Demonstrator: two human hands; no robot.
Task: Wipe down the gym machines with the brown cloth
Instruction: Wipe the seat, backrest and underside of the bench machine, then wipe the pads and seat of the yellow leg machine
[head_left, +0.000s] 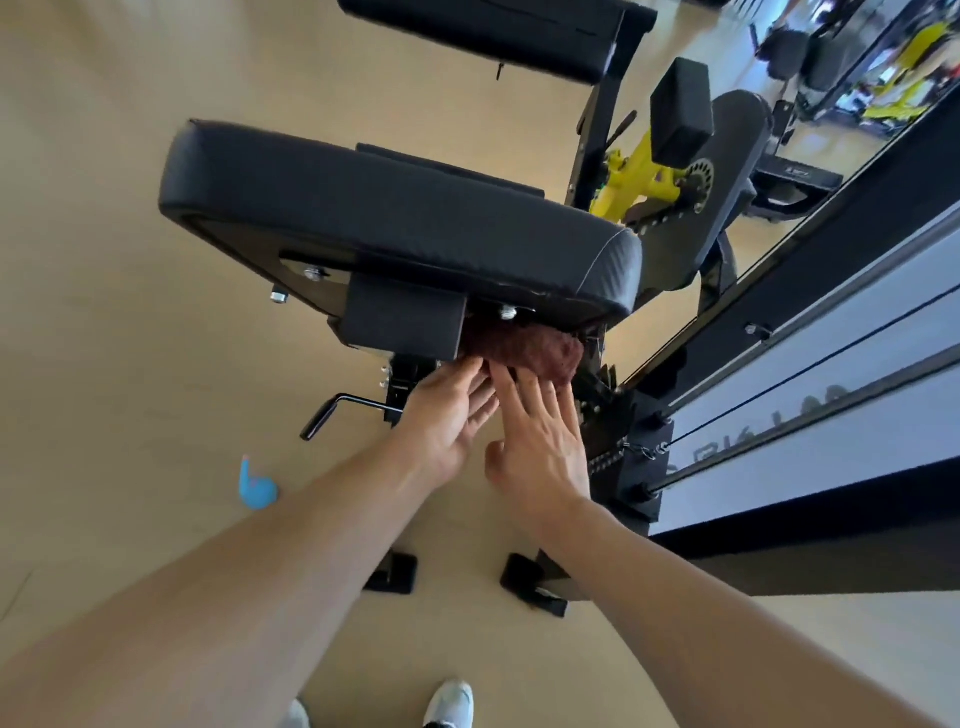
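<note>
the brown cloth (524, 349) sits bunched under the front underside of the black seat pad (395, 218), just right of the square black bracket (405, 317) that carries the seat. the upper edge of the cloth lies against the seat's underside, near a bolt (506, 312).

the left hand (447, 415) reaches up from below with fingers straight and relaxed; its fingertips meet the lower left edge of the cloth. it grasps nothing. the right hand (540, 441) lies just beside the left hand, back toward the camera, fingers extended and spread, fingertips touching the lower edge of the cloth. the thumb stands out to the left. this hand also closes on nothing.

a black adjustment handle (332, 410) projects left from the seat post below the bracket. a yellow frame part (631, 179) and a black roller pad (680, 111) stand behind the seat. a second black pad (488, 36) shows at the top. cables (805, 384) run along the grey panel at right.

a blue object (255, 483) lies on the tan floor (104, 338) left of the left forearm. white shoes (449, 704) show at the bottom edge.
</note>
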